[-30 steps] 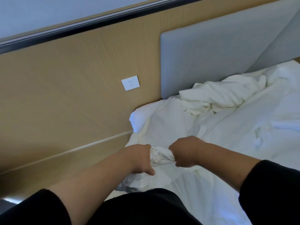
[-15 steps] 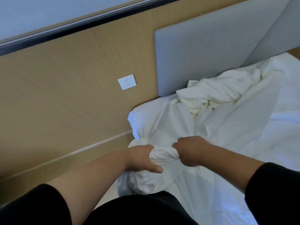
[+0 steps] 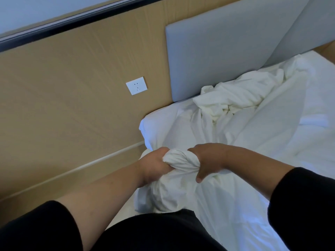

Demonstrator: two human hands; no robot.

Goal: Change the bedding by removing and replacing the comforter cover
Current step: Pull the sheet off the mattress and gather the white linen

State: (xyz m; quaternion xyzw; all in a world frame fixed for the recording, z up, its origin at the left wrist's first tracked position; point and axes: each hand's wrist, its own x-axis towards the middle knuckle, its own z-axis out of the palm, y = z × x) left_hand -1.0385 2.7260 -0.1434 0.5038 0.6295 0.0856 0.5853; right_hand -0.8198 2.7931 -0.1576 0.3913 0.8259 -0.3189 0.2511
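While white bedding is lying rumpled across the bed [image 3: 299, 178], a grey padded headboard [image 3: 226, 51] is standing against the tan wood-panel wall [image 3: 63, 105]. A white wall socket [image 3: 136, 85] is sitting left of it; no readable writing. Left hand [image 3: 154, 163] and right hand [image 3: 208, 158] are each keeping a clamped grip on a bunched section of the comforter cover [image 3: 179, 160], at the bed's near left edge.

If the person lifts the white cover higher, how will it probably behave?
The white cover would probably hang floppy: it bunches into tight folds between the left hand and right hand. It is likely light, being thin and creased, though its length may drag across the bed.
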